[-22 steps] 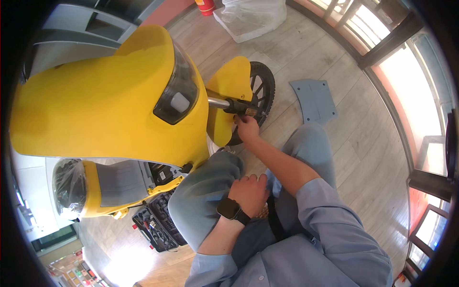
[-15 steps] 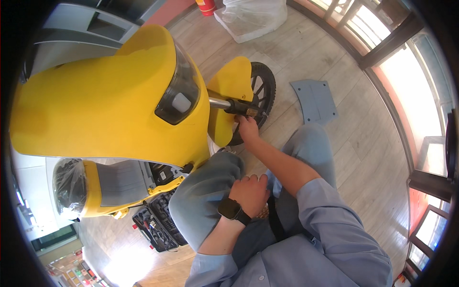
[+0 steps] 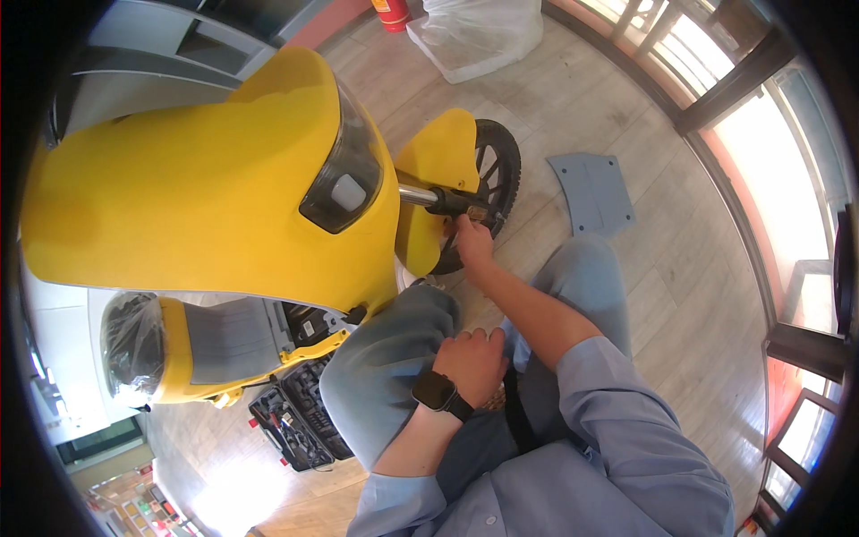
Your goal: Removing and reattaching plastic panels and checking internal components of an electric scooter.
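A yellow scooter (image 3: 197, 197) with a dark-framed headlight (image 3: 347, 190) stands at my left. Its front wheel (image 3: 510, 170) and black-and-silver fork leg (image 3: 447, 202) point to the right. My right hand (image 3: 472, 240) reaches to the lower fork leg beside the wheel. Its fingers are bent in against the near side; whatever they grip there is hidden. Across my lap, between the thighs, rests my left hand (image 3: 472, 365), a black watch (image 3: 436, 391) on its wrist. The left fingers curl loosely downward, their tips out of sight, with nothing showing in them.
A grey-blue panel (image 3: 592, 192) with corner holes lies on the floor to the right. An opened black tool case (image 3: 300, 421) sits by my left knee, near a grey seat (image 3: 228, 345). A white plastic bag (image 3: 479, 40) and a red cylinder (image 3: 391, 12) stand farther off.
My right hand has shifted slightly along the fork leg toward the wheel's hub, and its fingers have changed their bend. The whole view has drifted a little; my left hand stays on my lap.
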Demonstrator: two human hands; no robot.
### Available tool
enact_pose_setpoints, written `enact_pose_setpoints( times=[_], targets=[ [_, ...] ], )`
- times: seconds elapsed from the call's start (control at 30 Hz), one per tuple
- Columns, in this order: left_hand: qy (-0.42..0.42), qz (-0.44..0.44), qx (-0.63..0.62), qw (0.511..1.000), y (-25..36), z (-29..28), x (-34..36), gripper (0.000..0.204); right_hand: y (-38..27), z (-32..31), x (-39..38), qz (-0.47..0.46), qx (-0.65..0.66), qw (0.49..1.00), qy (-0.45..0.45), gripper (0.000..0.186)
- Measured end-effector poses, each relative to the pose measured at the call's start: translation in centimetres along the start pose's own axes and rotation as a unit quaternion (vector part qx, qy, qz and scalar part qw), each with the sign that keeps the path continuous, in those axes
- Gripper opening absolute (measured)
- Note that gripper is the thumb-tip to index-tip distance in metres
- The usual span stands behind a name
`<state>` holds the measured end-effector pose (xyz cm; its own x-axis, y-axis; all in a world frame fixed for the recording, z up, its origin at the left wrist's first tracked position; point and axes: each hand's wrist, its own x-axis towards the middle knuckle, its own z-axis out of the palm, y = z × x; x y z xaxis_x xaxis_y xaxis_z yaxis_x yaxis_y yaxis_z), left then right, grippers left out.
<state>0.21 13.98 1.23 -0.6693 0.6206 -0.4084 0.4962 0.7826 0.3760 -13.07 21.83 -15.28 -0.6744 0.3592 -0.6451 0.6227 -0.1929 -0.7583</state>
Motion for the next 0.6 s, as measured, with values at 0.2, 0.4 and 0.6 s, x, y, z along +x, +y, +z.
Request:
enact_pose_setpoints(
  times=[0.2,0.4,0.6],
  targets=[
    [-0.006,0.004,0.000,1.000,0.10,0.05,0.08,0.029,-0.17,-0.16,-0.33,-0.003,0.002,1.000,-0.010,0.038],
    [0.002,0.006,-0.001,1.000,0.09,0.28,-0.04,0.029,0.21,-0.50,-0.55,-0.045,-0.043,0.998,0.021,0.041],
    [0.002,0.012,0.004,1.000,0.52,0.04,0.30,0.028,0.41,-0.54,-0.37,-0.059,-0.112,0.990,0.062,0.042]
  ],
)
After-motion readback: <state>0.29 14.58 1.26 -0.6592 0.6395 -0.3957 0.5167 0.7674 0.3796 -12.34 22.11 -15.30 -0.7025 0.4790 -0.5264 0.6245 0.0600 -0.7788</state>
